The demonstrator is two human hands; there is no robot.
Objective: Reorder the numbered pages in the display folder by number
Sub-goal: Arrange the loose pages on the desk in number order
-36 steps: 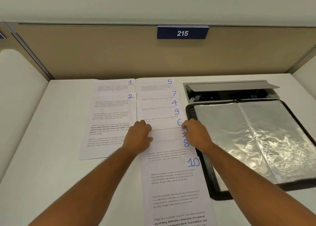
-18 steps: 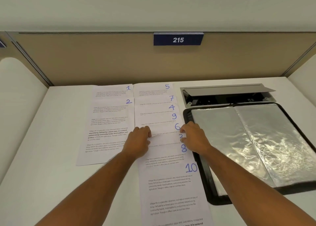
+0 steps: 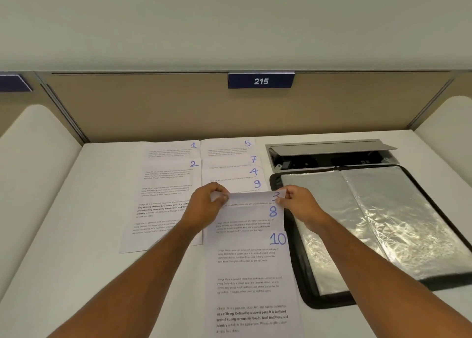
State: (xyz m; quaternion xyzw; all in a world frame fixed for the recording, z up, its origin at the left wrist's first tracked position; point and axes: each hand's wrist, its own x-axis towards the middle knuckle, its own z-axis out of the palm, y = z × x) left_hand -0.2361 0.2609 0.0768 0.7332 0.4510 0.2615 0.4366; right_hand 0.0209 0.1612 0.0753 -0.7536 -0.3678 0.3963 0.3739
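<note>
White pages with blue handwritten numbers lie in two overlapping columns on the desk. Page 1 (image 3: 173, 150) and page 2 (image 3: 163, 184) form the left column. The middle column shows pages 5 (image 3: 227, 147), 7 (image 3: 232, 162), 4 (image 3: 229, 174), 9 (image 3: 240, 185), 8 (image 3: 245, 220) and 10 (image 3: 252, 281). My left hand (image 3: 205, 205) and my right hand (image 3: 300, 203) pinch the top corners of page 3 (image 3: 252, 197), whose top edge is lifted off the stack. The open black display folder (image 3: 319, 303) with clear sleeves lies to the right.
A grey cable box with its lid raised (image 3: 329, 150) sits behind the folder. A beige partition with a blue "215" plate (image 3: 261, 81) closes the back of the desk. White side panels stand at the left and right.
Both hands went from lying flat on the stack to pinching page 3 and raising its top edge. The lifted sheet now hides page 6. The camera has tilted upward.
</note>
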